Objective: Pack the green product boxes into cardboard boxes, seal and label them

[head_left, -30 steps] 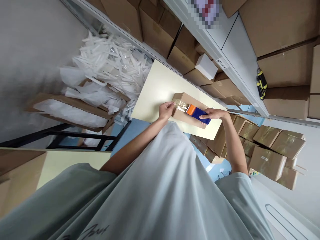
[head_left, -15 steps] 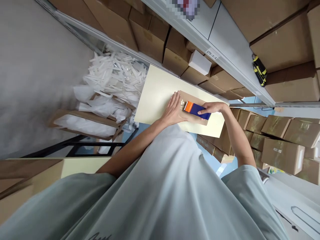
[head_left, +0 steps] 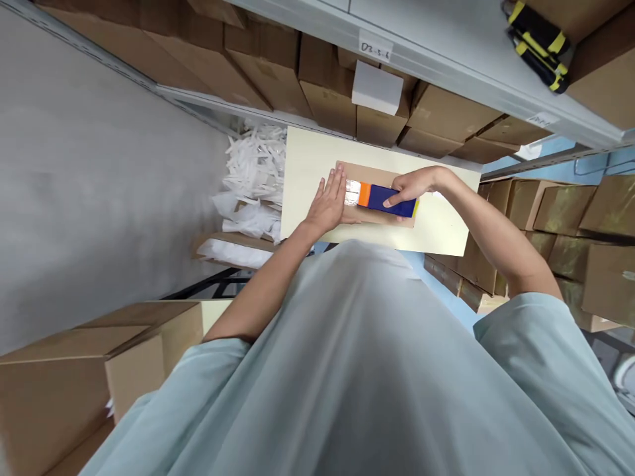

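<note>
A flat brown cardboard box [head_left: 380,177] lies on a pale cream tabletop [head_left: 310,155]. My left hand [head_left: 327,201] presses flat on its left end with the fingers stretched out. My right hand [head_left: 411,187] grips a dark blue tape dispenser [head_left: 384,198] with an orange front, thumb on its near side. Between the dispenser's orange front and my left hand, a short strip of shiny clear tape [head_left: 352,192] shows on the cardboard. The fingers on the far side of the dispenser are mostly hidden.
Brown boxes and a small white box [head_left: 377,87] line the shelf behind the table. Yellow-black cutters [head_left: 538,43] lie on the upper shelf. White packing scraps [head_left: 258,162] are heaped left; stacked cartons [head_left: 565,211] stand right. An open carton [head_left: 133,357] is at lower left.
My right hand has tilted the tape dispenser level with the box, and the clear tape strip by my left hand shows more plainly. My left hand stays on the box's left end. The view has shifted.
</note>
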Available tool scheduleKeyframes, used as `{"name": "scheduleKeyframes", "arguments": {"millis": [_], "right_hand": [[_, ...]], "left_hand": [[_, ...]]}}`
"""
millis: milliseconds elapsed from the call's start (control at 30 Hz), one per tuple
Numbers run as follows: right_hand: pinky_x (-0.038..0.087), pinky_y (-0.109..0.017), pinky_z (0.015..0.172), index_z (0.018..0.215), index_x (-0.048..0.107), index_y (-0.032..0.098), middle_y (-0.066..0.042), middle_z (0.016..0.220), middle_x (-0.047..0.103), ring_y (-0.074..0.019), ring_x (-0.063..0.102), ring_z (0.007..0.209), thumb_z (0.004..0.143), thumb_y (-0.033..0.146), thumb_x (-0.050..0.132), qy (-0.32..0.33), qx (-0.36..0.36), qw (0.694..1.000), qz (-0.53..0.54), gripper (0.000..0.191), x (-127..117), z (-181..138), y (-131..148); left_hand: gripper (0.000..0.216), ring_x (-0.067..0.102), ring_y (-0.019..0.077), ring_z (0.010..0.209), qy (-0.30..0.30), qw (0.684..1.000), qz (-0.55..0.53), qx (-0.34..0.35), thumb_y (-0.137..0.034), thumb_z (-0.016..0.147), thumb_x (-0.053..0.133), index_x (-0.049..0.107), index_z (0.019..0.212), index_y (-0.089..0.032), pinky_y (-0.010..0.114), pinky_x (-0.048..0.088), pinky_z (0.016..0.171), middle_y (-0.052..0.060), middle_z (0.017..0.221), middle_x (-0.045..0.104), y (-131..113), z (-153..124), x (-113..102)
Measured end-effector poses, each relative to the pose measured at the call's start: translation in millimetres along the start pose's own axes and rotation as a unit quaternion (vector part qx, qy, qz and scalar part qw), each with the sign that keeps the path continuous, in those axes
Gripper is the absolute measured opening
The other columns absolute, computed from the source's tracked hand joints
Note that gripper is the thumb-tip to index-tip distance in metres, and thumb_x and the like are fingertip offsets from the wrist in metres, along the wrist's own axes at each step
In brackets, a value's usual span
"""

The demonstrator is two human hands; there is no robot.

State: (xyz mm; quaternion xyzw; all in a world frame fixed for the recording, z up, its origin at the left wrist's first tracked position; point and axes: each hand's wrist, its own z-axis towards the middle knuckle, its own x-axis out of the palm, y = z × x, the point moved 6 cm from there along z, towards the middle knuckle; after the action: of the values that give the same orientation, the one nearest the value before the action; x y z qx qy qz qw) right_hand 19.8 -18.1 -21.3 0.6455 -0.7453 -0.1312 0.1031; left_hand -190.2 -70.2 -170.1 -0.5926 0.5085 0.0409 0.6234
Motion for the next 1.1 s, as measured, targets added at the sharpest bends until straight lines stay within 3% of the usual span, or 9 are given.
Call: {"name": "scheduleKeyframes", "arguments": {"millis": [200,333,433,533,800,1100], "right_hand": [[0.063,-0.033,0.091,0.101,0.087,0.012,-0.010,0.095,0.087,-0.0272,0.083,0.100,0.096,0.081,0.075,-0.024,0.012,0.999,-0.023,0.070,-1,-53,-92],[0.062,-0.038,0.098,0.104,0.088,0.012,-0.010,0.100,0.088,-0.0302,0.083,0.109,0.095,0.079,0.078,-0.046,0.028,0.999,-0.006,0.069,0,-88,-161],[0.061,-0.041,0.101,0.107,0.088,0.010,-0.010,0.104,0.088,-0.0320,0.081,0.114,0.095,0.078,0.079,-0.062,0.043,0.997,0.002,0.069,2,-102,-197],[0.062,-0.040,0.100,0.107,0.089,0.012,-0.011,0.104,0.089,-0.0327,0.082,0.113,0.094,0.081,0.077,-0.030,0.028,0.999,0.009,0.072,11,-103,-211],[0.060,-0.036,0.096,0.107,0.090,0.012,-0.013,0.102,0.089,-0.0313,0.082,0.106,0.091,0.091,0.069,0.033,-0.038,0.998,0.038,0.083,26,-88,-210],[0.063,-0.036,0.093,0.108,0.086,0.014,-0.012,0.101,0.088,-0.0299,0.083,0.102,0.089,0.090,0.075,0.045,-0.023,0.998,0.049,0.078,23,-50,-231]], "left_hand": [[0.128,-0.002,0.0470,0.181,0.036,0.999,0.027,-0.027,-0.079,0.101,0.062,0.006,0.182,0.003,0.068,0.002,0.143,0.035,0.190,-0.003,0,-2,-1],[0.136,-0.003,0.0508,0.179,0.049,0.997,0.040,-0.044,-0.083,0.096,0.067,0.007,0.182,0.005,0.070,0.002,0.143,0.038,0.189,-0.002,-3,-1,-3],[0.139,-0.002,0.0532,0.179,0.052,0.996,0.041,-0.058,-0.086,0.094,0.068,0.008,0.182,0.005,0.072,0.001,0.142,0.038,0.189,-0.001,-5,1,-4],[0.141,-0.004,0.0551,0.178,0.058,0.994,0.050,-0.075,-0.088,0.093,0.067,0.010,0.181,0.006,0.074,0.000,0.141,0.038,0.188,-0.001,-7,2,-5],[0.153,-0.006,0.0567,0.177,0.085,0.986,0.099,-0.105,-0.096,0.086,0.068,0.009,0.180,0.010,0.076,-0.001,0.140,0.044,0.185,-0.001,-16,2,-8],[0.150,-0.004,0.0555,0.178,0.099,0.979,0.118,-0.135,-0.094,0.088,0.067,0.011,0.179,0.012,0.074,0.001,0.142,0.044,0.185,0.001,-20,4,-7]]}}
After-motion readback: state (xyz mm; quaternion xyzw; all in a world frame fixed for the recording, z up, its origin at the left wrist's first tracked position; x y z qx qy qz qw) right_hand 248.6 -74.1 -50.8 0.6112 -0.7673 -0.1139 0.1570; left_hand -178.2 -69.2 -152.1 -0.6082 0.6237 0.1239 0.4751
